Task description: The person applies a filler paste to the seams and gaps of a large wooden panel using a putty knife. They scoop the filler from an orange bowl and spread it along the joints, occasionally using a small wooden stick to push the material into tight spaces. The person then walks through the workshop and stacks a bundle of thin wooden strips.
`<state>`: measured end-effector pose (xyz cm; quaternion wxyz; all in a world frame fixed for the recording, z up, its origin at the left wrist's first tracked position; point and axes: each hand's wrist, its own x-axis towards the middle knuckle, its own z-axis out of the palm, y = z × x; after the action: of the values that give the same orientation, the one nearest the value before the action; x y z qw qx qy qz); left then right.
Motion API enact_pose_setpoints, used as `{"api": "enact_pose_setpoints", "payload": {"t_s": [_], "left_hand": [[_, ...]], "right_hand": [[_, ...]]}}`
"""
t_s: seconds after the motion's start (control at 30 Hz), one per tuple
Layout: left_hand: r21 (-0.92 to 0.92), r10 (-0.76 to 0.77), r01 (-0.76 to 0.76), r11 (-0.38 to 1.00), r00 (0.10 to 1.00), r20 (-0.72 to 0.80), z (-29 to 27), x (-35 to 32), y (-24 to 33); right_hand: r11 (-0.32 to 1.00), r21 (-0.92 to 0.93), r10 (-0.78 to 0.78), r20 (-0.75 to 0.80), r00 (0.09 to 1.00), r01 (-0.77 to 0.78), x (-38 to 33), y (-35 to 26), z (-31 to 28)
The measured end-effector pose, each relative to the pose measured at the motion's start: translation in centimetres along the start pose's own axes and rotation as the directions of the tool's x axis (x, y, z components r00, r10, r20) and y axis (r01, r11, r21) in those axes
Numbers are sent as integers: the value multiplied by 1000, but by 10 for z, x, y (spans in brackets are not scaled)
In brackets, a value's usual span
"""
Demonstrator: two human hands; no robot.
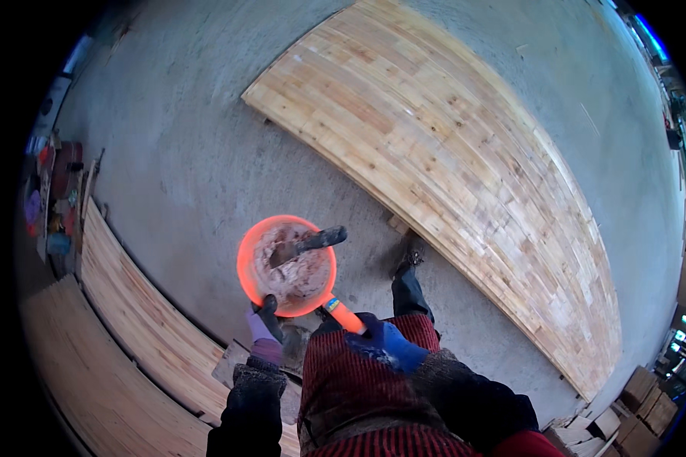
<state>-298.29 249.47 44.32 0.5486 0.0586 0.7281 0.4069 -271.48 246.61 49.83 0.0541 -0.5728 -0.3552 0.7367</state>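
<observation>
An orange plastic dipper [248, 286] hangs in front of my body, its bowl coated inside with pinkish-beige paste [306, 276]. In that paste rests a putty knife [320, 240]; its dark, smeared handle sticks out over the right side of the rim, and most of its blade is covered. My right hand [389, 344], in a blue glove, is closed around the dipper's handle. With a purple and black glove on, my left hand [267, 324] grips the near left side of the bowl, some of its fingers hidden beneath.
A large panel of joined wood strips [434, 167] lies low across the right, raised slightly off the concrete floor [175, 152]. More wood panels [137, 282] lie at left. Stacked wood blocks [644, 400] stand at lower right. Assorted items [61, 206] crowd the far left.
</observation>
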Motion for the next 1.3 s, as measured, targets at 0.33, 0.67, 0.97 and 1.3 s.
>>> {"api": "enact_pose_setpoints", "payload": {"t_s": [0.33,0.67,0.97,1.3], "left_hand": [[13,75,-77,997,989,129,247,-44,-14],[149,-271,241,959,625,732,353,-112,-33],[242,-446,389,889,617,649,387,-68,39],[640,-517,130,758,718,466,338,33,75]], "right_hand": [[926,376,55,-26,998,-41,-51,-4,-223],[764,643,100,-202,974,55,-72,-27,-268],[630,721,52,-409,911,288,-22,13,-288],[966,87,-95,-759,644,245,89,-99,-274]]}}
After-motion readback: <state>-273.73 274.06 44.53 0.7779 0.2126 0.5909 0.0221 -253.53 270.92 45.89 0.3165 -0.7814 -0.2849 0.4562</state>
